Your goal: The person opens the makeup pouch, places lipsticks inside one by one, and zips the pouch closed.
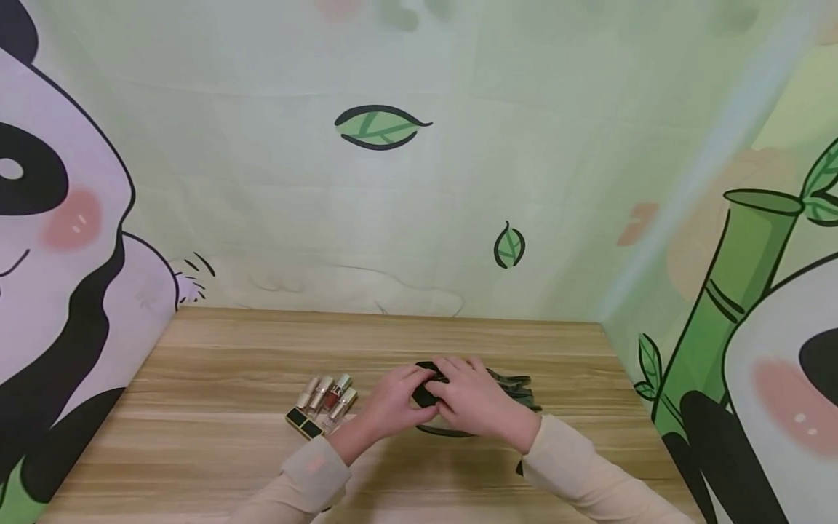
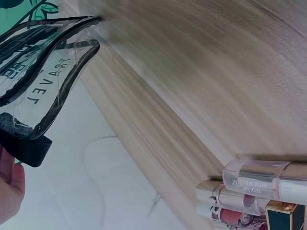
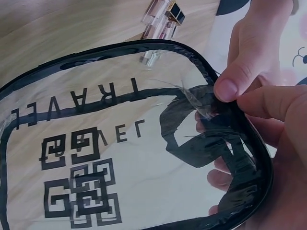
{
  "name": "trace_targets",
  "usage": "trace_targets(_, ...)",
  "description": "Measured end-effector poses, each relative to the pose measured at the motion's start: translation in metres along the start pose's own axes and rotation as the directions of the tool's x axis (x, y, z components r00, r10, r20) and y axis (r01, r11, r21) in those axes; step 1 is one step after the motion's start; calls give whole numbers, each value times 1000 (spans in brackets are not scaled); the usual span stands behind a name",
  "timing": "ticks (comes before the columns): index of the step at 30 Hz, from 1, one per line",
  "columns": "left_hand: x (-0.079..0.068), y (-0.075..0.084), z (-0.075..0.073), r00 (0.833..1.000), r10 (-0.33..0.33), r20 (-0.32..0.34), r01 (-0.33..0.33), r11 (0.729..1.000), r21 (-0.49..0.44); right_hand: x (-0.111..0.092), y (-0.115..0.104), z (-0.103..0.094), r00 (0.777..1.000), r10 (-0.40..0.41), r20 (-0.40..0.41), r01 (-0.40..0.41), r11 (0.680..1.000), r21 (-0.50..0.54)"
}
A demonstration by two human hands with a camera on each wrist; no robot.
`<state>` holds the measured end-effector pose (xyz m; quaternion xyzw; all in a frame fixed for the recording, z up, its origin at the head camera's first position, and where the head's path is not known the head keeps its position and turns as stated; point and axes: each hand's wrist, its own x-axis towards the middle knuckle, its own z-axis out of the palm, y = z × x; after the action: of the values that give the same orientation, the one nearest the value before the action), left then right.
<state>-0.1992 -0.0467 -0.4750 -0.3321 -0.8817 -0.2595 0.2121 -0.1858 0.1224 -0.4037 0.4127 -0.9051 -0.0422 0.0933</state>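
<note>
A clear plastic pouch (image 3: 158,182) with black trim and "TRAVEL" lettering is between my hands, largely covered by them in the head view. My right hand (image 1: 473,393) grips its edge, and some fingers show through the plastic in the right wrist view. My left hand (image 1: 393,400) meets the right at the same corner, its thumb (image 3: 228,88) pressed on the black trim. In the left wrist view, a black strap (image 2: 29,148) sticks out from the pouch's end. Left of my hands lie several lipstick tubes (image 1: 321,393) and a black, gold-edged case (image 1: 304,422).
The wood-grain table (image 1: 216,451) lies under everything. Behind it hangs a pale green backdrop (image 1: 262,182) printed with leaves, pandas and bamboo. A small dark piece (image 1: 520,468) shows beside the right sleeve (image 1: 589,466).
</note>
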Motion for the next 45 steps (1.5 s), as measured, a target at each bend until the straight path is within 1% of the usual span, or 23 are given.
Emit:
trace_targets(3, -1, 0, 0, 1000, -13, -9, 13, 1000, -13, -1, 1, 2, 999, -18, -30, 18, 1000, -6)
trace_targets(6, -2, 0, 0, 1000, -30, -6, 30, 999, -31, -2, 1, 4, 998, -33, -56, 31, 999, -41)
trace_targets(10, -2, 1, 1, 999, -49, 7, 49, 998, -38, -3, 1, 6, 997, -28, -69, 23, 998, -65)
trace_targets(17, -5, -4, 3, 1000, -14, 0, 14, 1000, -26, -3, 3, 7, 997, -17, -75, 14, 999, -32)
trace_targets(22, -9, -7, 5, 999, -35, 32, 36, 998, -41, -5, 6, 7, 996, -6, -87, 7, 1000, 4)
trace_targets(27, -10, -8, 6, 998, -42, 45, 44, 998, -54, -5, 8, 6, 998, -13, -65, 13, 1000, 5)
trace_targets(32, -9, -7, 7, 998, -36, 48, 38, 999, -34, -4, 7, 6, 999, -27, -33, 25, 998, -62)
trace_targets(34, -9, -6, 6, 998, -41, 52, 43, 999, -31, -5, 6, 6, 999, -34, -36, 30, 995, -93)
trace_targets(41, -7, -3, 4, 997, -58, 56, 60, 997, -49, -6, 2, 5, 995, -46, -88, 29, 982, -184)
trace_targets(45, -6, -2, 3, 997, -52, 57, 55, 998, -40, -5, 0, 6, 997, -37, -73, 19, 974, -226)
